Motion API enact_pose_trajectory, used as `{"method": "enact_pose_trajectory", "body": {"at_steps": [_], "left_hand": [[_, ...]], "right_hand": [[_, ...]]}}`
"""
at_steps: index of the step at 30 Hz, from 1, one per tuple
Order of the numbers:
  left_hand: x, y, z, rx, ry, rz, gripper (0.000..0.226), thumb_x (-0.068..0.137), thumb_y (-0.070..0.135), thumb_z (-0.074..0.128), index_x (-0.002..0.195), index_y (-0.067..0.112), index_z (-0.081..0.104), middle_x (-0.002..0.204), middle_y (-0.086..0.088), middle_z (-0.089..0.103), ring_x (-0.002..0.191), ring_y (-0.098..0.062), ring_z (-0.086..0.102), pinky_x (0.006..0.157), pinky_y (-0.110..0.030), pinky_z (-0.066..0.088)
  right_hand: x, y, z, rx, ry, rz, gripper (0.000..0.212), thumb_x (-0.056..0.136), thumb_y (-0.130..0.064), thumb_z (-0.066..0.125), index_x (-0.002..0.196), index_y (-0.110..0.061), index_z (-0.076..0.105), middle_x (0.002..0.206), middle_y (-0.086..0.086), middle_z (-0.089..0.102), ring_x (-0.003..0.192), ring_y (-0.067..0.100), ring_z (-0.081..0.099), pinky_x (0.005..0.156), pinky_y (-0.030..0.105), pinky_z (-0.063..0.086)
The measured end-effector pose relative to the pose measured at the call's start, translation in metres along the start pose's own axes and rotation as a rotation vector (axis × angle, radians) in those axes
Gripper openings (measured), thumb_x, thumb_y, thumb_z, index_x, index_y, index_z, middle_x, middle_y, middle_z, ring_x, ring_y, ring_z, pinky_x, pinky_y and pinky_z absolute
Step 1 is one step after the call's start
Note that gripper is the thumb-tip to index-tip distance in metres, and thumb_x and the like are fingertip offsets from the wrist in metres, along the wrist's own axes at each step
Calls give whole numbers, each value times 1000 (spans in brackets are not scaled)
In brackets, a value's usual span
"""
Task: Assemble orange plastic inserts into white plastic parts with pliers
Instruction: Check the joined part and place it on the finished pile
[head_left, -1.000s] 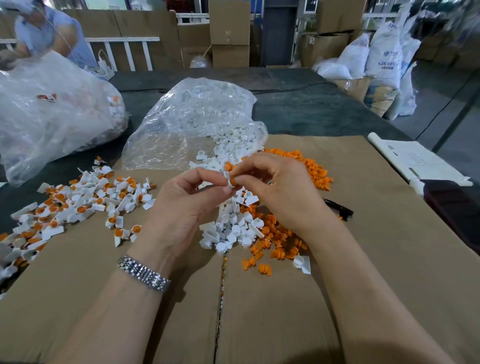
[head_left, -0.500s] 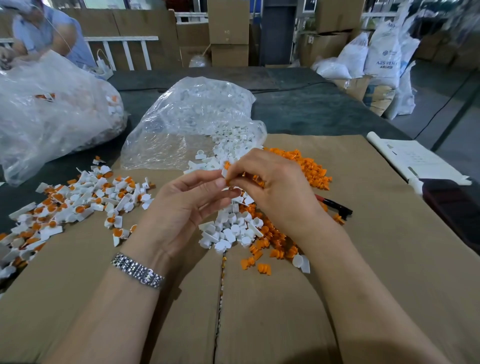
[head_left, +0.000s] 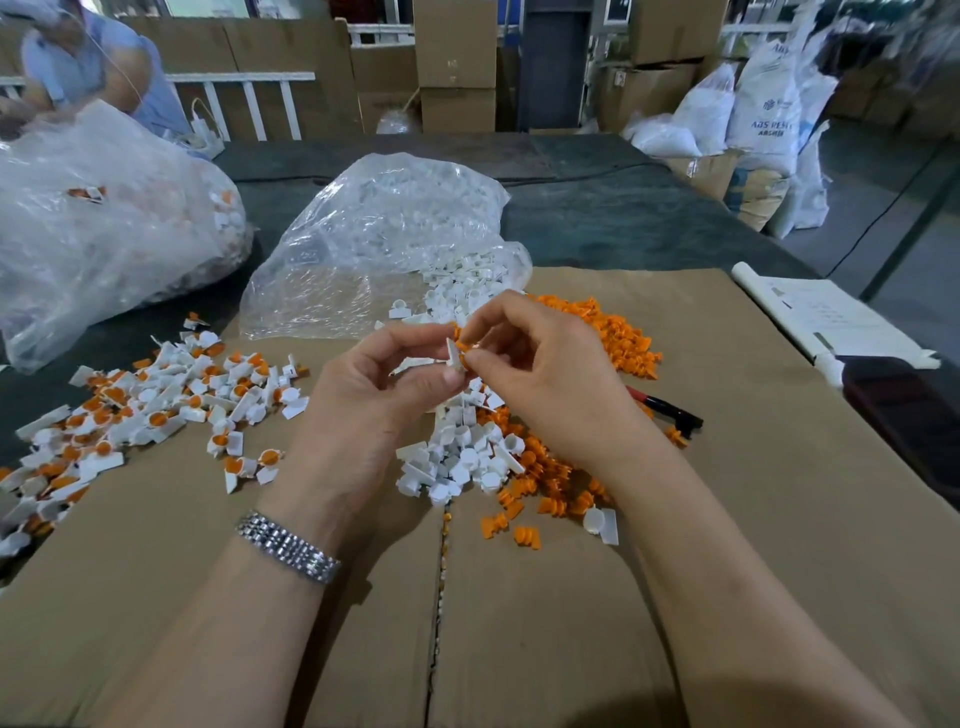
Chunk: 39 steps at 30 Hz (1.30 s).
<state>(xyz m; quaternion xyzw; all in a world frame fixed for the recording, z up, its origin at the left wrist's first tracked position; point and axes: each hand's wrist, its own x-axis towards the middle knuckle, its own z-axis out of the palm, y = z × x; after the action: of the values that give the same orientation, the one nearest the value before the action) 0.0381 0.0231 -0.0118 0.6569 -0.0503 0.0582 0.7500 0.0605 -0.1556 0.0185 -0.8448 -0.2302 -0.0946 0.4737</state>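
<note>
My left hand (head_left: 374, 395) pinches a small white plastic part (head_left: 453, 358) between thumb and fingers, held above the table. My right hand (head_left: 545, 374) pinches an orange insert (head_left: 464, 346) against that part. Below the hands lies a heap of loose white parts (head_left: 457, 457) mixed with orange inserts (head_left: 550, 488). More orange inserts (head_left: 613, 332) are piled behind my right hand. Finished white parts with orange inserts (head_left: 156, 410) are spread at the left. Red-and-black pliers (head_left: 670, 410) lie on the cardboard to the right of my right wrist, partly hidden.
Brown cardboard (head_left: 519, 623) covers the table in front of me. A clear bag of white parts (head_left: 379, 244) lies behind the heap, a larger clear bag (head_left: 104, 228) at the far left. A person (head_left: 88, 67) works at the back left. A white paper roll (head_left: 826, 317) lies at the right.
Both hands have lifted slightly and moved apart a little; the white part and orange insert now show between the fingertips. The view has shifted slightly.
</note>
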Motion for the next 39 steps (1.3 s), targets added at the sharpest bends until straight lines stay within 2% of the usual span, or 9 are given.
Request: {"method": "enact_pose_trajectory", "body": {"at_steps": [4, 7, 9, 14, 21, 26, 29, 34, 39], "left_hand": [[-4, 0, 2, 97, 27, 25, 31, 80, 23, 85, 110, 27, 77, 114, -1, 77, 108, -22, 74, 98, -56, 55], [1, -1, 0, -96, 10, 24, 31, 79, 10, 82, 109, 15, 77, 117, -11, 75, 113, -31, 71, 102, -48, 54], [3, 0, -2, -244, -8, 5, 30, 77, 3, 78, 107, 10, 78, 112, -15, 76, 110, -31, 72, 95, -37, 58], [4, 3, -4, -323, -39, -22, 25, 77, -2, 72, 98, 11, 80, 102, -9, 78, 97, -20, 76, 84, -24, 59], [2, 5, -2, -323, -42, 0, 20, 76, -1, 75, 90, 11, 81, 100, -10, 78, 98, -22, 76, 86, -25, 58], [2, 7, -2, -358, -45, -40, 7, 79, 5, 76, 84, 9, 80, 83, -11, 78, 97, -25, 76, 88, -28, 59], [3, 7, -3, -326, 12, -70, 11, 78, 9, 80, 88, 6, 81, 97, -14, 78, 97, -26, 76, 85, -28, 60], [4, 10, -4, -196, 66, -88, 25, 64, 25, 86, 84, 11, 83, 86, -7, 78, 81, -16, 74, 67, -21, 58], [4, 10, -5, -230, 67, -128, 27, 58, 18, 88, 81, 6, 82, 86, -15, 78, 83, -26, 77, 74, -24, 60]], "right_hand": [[-1, -1, -2, 137, -12, 60, 8, 95, -15, 68, 100, -21, 71, 80, -4, 66, 66, 4, 59, 61, 16, 49], [-2, -2, -6, 319, -39, 58, 13, 94, -9, 70, 105, -14, 73, 86, 7, 72, 77, 15, 72, 74, 22, 59], [-2, -2, -9, 347, -82, 21, 20, 93, -7, 71, 111, -14, 72, 92, 9, 72, 84, 16, 73, 82, 26, 60], [-2, 0, -10, 303, -53, -55, 22, 89, -7, 75, 112, -9, 74, 89, 3, 75, 83, 12, 74, 81, 23, 59], [-2, 2, -5, 226, 22, -89, 24, 86, -13, 78, 110, -11, 76, 88, -2, 77, 81, 8, 75, 80, 27, 61], [-1, 3, -2, 128, 55, -118, 25, 86, -14, 78, 111, -9, 76, 95, 1, 75, 86, 9, 74, 81, 30, 62], [-1, 3, 2, 23, 53, -158, 25, 87, -17, 78, 111, -10, 76, 97, 0, 74, 87, 8, 72, 81, 29, 60], [0, 4, 5, -7, 76, -167, 25, 87, -15, 78, 111, -9, 76, 96, 1, 74, 85, 8, 72, 81, 29, 60], [1, 5, 3, -40, 65, -140, 25, 88, -19, 77, 112, -11, 76, 97, -2, 74, 86, 6, 71, 81, 27, 60]]}}
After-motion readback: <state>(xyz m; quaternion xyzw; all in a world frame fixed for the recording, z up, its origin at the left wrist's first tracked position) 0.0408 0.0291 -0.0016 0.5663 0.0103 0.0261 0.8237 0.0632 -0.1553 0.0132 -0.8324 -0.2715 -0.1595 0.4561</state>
